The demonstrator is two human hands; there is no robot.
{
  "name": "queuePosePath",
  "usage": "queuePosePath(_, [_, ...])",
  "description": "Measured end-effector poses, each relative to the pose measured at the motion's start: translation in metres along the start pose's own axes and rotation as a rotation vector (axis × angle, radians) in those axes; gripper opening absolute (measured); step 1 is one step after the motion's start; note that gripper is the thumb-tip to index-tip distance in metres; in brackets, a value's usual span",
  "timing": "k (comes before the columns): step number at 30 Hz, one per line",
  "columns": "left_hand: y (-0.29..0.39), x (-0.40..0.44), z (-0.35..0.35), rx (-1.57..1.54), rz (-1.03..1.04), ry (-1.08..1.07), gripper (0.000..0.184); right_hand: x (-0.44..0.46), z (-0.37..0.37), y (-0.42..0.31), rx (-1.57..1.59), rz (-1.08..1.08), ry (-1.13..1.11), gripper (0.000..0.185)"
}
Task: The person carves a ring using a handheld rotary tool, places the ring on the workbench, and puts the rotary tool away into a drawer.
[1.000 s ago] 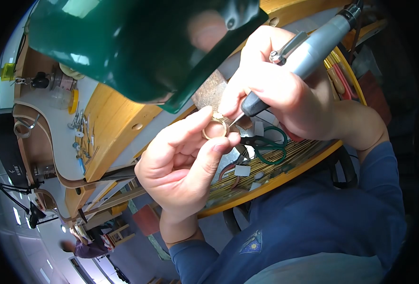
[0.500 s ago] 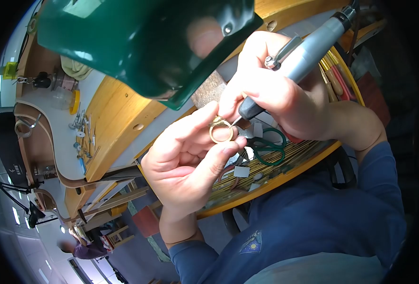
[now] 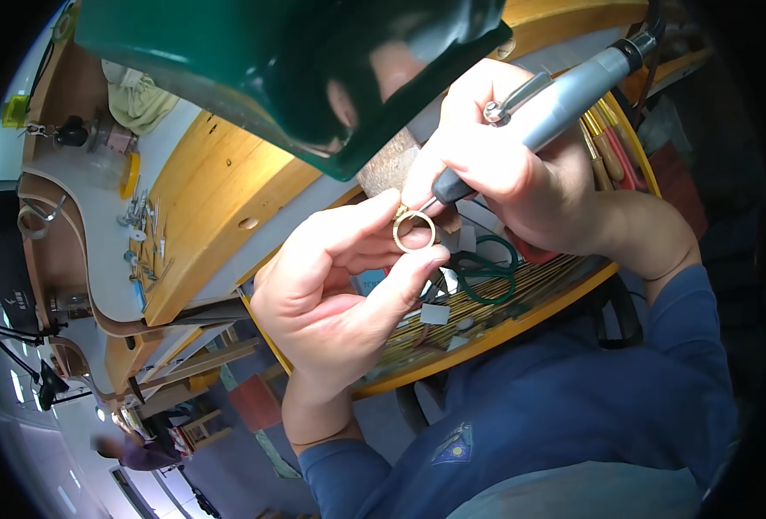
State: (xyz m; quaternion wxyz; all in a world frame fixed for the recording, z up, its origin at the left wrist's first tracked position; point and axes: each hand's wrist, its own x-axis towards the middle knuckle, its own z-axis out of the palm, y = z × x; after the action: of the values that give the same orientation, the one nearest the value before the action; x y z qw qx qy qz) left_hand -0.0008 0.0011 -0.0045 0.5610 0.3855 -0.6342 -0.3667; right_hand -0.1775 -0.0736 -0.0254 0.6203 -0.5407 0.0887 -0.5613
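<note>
My left hand point(image 3: 335, 290) pinches a gold-coloured ring point(image 3: 433, 233) between thumb and fingertips, with its round opening turned toward me. In my right hand point(image 3: 521, 177) is a grey rotary handpiece point(image 3: 577, 97), gripped like a pen near its black nose. Its thin metal tip meets the upper part of the ring, beside the ornamented top. Whether the tip touches the metal is too small to tell. Just behind the ring is a worn wooden bench pin point(image 3: 389, 164). Scissors with green handles point(image 3: 489, 275) lie below my hands.
A green lamp shade point(image 3: 253, 78) hangs close above my hands. The yellow-edged bench tray point(image 3: 564, 291) under them holds small pieces and tools. Wooden-handled tools point(image 3: 606, 151) stand at the right. Small burs point(image 3: 153, 246) lie on the left bench. Another person point(image 3: 145, 451) is far back.
The ring has shifted slightly right and up and turned to face me more squarely. The handpiece tip now sits higher on it. The lamp shade appears further right.
</note>
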Motion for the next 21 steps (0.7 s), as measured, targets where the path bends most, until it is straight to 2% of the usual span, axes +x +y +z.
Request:
queuePosePath(4, [-0.0007, -0.0004, -0.0016, 0.061, 0.027, -0.002, 0.043, 0.0009, -0.0024, 0.0020, 0.028, -0.014, -0.050, 0.014])
queuePosePath(21, [-0.0014, -0.0010, -0.0024, 0.100, 0.048, -0.027, 0.043, -0.0016, 0.0032, 0.0019, 0.060, 0.030, 0.017, 0.013])
